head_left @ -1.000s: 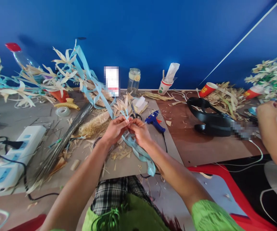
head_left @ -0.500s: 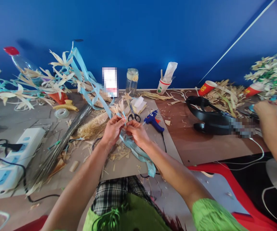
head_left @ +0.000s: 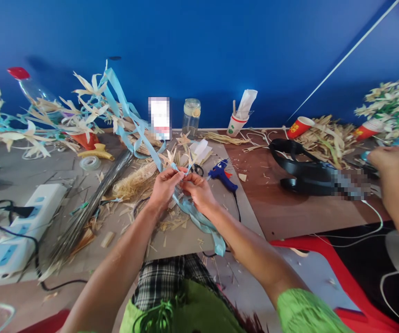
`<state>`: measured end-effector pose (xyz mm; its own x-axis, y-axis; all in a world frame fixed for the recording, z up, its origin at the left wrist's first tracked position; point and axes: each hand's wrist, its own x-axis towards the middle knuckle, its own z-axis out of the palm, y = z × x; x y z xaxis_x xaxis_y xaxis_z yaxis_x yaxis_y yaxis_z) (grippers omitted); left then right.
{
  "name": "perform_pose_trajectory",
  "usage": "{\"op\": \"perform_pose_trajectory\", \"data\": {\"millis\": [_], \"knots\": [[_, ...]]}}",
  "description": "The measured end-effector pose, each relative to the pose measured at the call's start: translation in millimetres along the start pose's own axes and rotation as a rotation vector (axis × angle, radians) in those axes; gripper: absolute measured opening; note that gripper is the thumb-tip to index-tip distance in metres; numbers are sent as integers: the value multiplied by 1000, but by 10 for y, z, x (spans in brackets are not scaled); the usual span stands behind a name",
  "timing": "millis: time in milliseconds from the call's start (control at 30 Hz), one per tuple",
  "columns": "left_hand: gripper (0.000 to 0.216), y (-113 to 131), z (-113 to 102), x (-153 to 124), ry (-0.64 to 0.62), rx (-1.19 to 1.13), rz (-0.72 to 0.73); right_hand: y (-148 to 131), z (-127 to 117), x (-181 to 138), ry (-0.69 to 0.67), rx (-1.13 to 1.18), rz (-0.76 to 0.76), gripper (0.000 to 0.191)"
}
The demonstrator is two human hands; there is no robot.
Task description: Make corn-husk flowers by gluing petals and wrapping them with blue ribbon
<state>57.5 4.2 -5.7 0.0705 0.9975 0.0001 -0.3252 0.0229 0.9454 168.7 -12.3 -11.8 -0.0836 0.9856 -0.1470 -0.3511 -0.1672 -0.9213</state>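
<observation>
Close together above the table, my left hand [head_left: 166, 186] and my right hand [head_left: 198, 190] meet with fingertips pinched. Rising from my left fingers is a small pale husk flower [head_left: 170, 158], its base wrapped in light blue. My right fingers pinch the light blue ribbon [head_left: 204, 222] at that base; its long loose tail hangs below and runs under my right forearm. Exactly where the ribbon passes between the fingers is hidden. Black-handled scissors [head_left: 198, 169] lie just behind my hands, partly covered. To the right rests a blue glue gun [head_left: 223, 175].
Left lie a bundle of thin wires [head_left: 91, 203], a fibrous husk bundle [head_left: 135, 179], a tape roll [head_left: 90, 163] and a white power strip [head_left: 26, 231]. Ribboned husk flowers [head_left: 91, 88], a glass jar [head_left: 191, 115] and cups stand behind. A black headset [head_left: 299, 171] and another person's hand [head_left: 386, 162] are right.
The flower and the ribbon at its base have shifted between my fingertips, and a blue strand now shows raised above my right fingers. The scissors are more covered. The view moved slightly.
</observation>
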Motion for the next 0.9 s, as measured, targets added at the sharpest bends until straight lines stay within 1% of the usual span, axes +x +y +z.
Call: {"op": "perform_pose_trajectory", "data": {"millis": [167,333,500,667,800,900], "knots": [[25,30,-39,-9,-102,44,-12,-51,15,-34,-11,2,2,18],[25,22,-47,-13,-99,60,1,-59,9,-23,-2,-9,-16,18],[29,26,-25,-37,-146,-34,-1,-100,-22,9,32,33,-48,18],[22,34,21,-73,-143,-104,-19,-153,-27,12,51,86,-9,20],[22,39,36,-70,-106,-188,-83,-132,-27,17,34,98,-13,18],[22,47,34,-61,-105,-242,-131,-120,-22,15,5,104,-11,17]]}}
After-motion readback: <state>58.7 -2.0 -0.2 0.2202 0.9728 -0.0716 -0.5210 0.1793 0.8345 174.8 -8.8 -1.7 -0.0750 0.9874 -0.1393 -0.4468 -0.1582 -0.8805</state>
